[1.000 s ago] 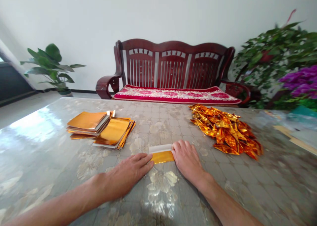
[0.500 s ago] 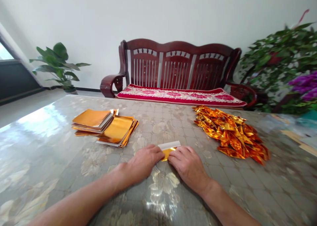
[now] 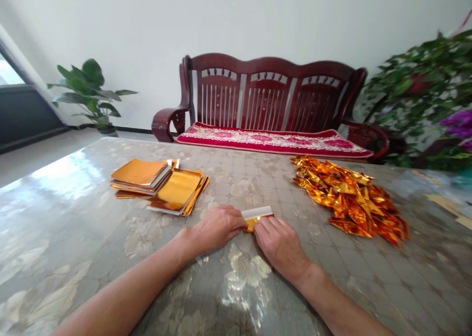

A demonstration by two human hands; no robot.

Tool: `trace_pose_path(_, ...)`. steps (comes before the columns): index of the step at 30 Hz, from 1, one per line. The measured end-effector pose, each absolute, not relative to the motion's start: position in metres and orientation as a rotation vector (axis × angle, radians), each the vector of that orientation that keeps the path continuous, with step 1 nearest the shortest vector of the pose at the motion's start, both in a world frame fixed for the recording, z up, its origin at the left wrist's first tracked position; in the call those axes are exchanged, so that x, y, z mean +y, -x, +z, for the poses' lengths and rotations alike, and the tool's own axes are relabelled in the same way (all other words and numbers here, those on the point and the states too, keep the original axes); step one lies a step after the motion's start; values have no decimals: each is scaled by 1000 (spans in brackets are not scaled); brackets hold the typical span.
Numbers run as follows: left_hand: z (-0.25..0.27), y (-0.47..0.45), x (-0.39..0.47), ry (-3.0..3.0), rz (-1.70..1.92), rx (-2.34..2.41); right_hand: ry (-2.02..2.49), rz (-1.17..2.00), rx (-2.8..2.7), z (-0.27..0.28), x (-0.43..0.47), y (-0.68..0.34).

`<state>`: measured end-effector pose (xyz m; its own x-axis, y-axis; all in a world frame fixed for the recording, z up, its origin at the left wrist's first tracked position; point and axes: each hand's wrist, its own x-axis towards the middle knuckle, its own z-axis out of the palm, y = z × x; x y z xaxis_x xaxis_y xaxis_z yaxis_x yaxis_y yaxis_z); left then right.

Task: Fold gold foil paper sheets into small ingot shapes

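A sheet of gold foil paper (image 3: 257,211) lies on the table between my hands, its white back showing as a strip along the far edge and gold nearer me. My left hand (image 3: 222,226) has its fingers closed on the sheet's left end. At the right end, my right hand (image 3: 279,242) pinches the paper with bent fingers. The hands partly cover the sheet, and the fingertips are partly hidden. Two overlapping stacks of gold foil paper (image 3: 176,191) rest beyond my left hand. Past my right hand lies a heap of folded gold foil pieces (image 3: 350,198).
The patterned, glossy table (image 3: 147,287) spreads under everything. Clear plastic and flat tan pieces (image 3: 448,209) lie at the right edge. Behind the table stands a dark wooden bench (image 3: 265,100) with a red cushion. Potted plants (image 3: 90,90) stand at both sides.
The gold part of the sheet shows as a narrower band, and both hands have shifted slightly away from me along with it. The view has turned a little left.
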<state>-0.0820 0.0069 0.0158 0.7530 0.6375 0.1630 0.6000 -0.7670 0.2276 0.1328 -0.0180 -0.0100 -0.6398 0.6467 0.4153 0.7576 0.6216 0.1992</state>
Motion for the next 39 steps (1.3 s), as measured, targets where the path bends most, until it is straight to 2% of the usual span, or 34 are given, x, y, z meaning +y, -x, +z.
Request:
trace_pose_path(6, -2, 75, 4, -2813, 467, 1122, 1196, -479, -2465, -13, -15, -134)
trace_pose_path(13, -14, 60, 1, -2710, 578, 1291, 1271, -84, -2457, -4, -19, -134)
trace_pose_path(22, -6, 74, 1, -2368, 637, 1375, 1344, 20, -2382, -6, -9, -131)
trace_pose_path(39, -9, 78, 4, -2389, 634, 1356, 1464, 89, -2313, -9, -6, -125)
